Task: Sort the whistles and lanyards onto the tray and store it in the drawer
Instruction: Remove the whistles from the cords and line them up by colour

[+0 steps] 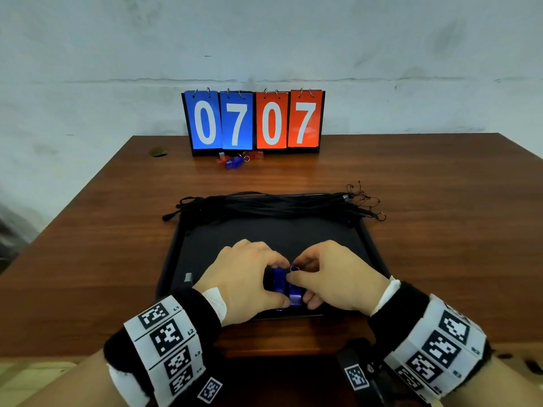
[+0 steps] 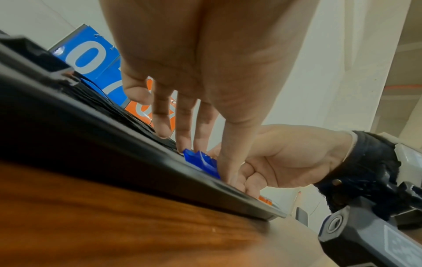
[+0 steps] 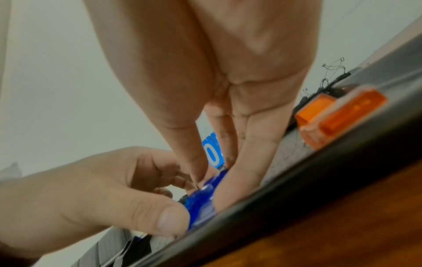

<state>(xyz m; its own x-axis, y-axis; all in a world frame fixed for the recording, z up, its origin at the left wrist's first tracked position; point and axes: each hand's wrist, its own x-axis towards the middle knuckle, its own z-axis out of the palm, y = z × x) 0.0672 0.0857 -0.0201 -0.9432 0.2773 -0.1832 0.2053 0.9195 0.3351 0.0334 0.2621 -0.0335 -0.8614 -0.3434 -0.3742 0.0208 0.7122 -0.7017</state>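
Observation:
A black tray (image 1: 293, 230) lies on the wooden table, and both hands meet over its near part. Between them is a small cluster of blue whistles (image 1: 294, 295). My left hand (image 1: 273, 282) pinches the cluster from the left, thumb at the near side (image 2: 205, 162). From the right, my right hand (image 1: 301, 289) pinches the same blue whistles (image 3: 203, 198) with thumb and fingers. An orange whistle (image 3: 338, 115) lies on the tray to the right of my right hand and is hidden in the head view. Black lanyards (image 1: 273, 205) lie bundled across the tray's far edge.
A flip scoreboard (image 1: 254, 120) reading 07 07 stands at the back of the table. Red and blue whistles (image 1: 235, 161) lie in front of it. A small brownish object (image 1: 158, 151) sits at the back left. The tray's front rim (image 2: 228, 189) is close to the table's near edge.

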